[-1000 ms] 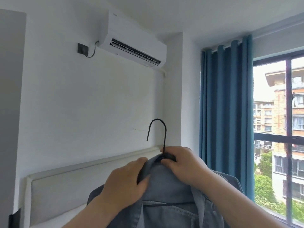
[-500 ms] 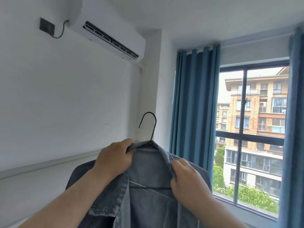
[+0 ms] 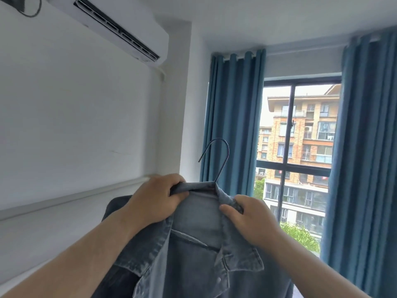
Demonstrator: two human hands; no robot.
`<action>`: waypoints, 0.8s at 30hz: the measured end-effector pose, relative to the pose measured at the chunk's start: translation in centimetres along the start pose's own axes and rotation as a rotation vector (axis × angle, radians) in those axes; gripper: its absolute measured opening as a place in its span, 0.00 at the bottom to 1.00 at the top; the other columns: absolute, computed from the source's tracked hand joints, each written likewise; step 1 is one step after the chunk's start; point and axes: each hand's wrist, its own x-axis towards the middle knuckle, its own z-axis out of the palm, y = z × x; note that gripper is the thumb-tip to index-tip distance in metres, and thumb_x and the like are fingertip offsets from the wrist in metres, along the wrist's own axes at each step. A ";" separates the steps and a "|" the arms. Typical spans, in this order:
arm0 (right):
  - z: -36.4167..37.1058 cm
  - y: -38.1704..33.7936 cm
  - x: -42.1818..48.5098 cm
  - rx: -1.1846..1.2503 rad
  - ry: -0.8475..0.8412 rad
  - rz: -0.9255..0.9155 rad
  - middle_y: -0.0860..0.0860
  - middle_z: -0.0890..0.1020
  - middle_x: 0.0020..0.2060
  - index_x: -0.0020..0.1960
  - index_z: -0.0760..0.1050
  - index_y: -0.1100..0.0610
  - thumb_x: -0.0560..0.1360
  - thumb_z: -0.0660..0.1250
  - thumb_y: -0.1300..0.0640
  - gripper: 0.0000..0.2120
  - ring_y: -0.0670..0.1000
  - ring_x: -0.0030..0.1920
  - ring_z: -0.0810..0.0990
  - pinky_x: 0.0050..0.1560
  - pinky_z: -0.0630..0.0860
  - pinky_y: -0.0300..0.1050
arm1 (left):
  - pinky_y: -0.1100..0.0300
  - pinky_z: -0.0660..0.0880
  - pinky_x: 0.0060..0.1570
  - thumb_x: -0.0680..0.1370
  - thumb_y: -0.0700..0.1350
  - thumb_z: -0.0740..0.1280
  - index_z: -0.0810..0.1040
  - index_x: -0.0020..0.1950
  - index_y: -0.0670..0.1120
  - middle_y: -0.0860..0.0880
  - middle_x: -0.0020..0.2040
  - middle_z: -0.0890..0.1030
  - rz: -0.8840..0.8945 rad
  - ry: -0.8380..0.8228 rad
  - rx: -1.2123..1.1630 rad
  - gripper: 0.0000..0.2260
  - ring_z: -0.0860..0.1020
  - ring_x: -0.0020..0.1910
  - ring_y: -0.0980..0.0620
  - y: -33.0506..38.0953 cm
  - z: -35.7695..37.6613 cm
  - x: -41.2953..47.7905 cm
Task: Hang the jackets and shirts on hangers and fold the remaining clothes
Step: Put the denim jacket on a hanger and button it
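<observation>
Holding a blue denim jacket [image 3: 197,229] up in mid-air, front open, draped on a dark wire hanger [image 3: 222,165] with the hook standing upright out of the jacket's collar [image 3: 199,187]. Gripping the collar's left side with the left hand [image 3: 154,198], fingers curled over the fold. Pinching the collar's right side with the right hand [image 3: 251,220], thumb pressed on the inner face. Behind the jacket to the right, a window [image 3: 300,136] between teal curtains [image 3: 232,117]; above and left of the jacket, a wall-mounted air conditioner [image 3: 120,24].

A thin wire hanger [image 3: 222,166] carries the denim jacket [image 3: 197,244]; the left hand [image 3: 154,198] and right hand [image 3: 251,220] grip its collar, holding both aloft.
</observation>
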 end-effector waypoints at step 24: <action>-17.3 10.3 -9.9 -0.011 0.024 0.244 0.30 0.78 0.53 0.66 0.70 0.31 0.76 0.70 0.49 0.23 0.36 0.55 0.78 0.56 0.77 0.36 | 0.60 0.65 0.32 0.67 0.30 0.67 0.77 0.41 0.46 0.50 0.40 0.76 -0.113 0.197 -0.117 0.11 0.76 0.38 0.45 9.1 15.6 -3.2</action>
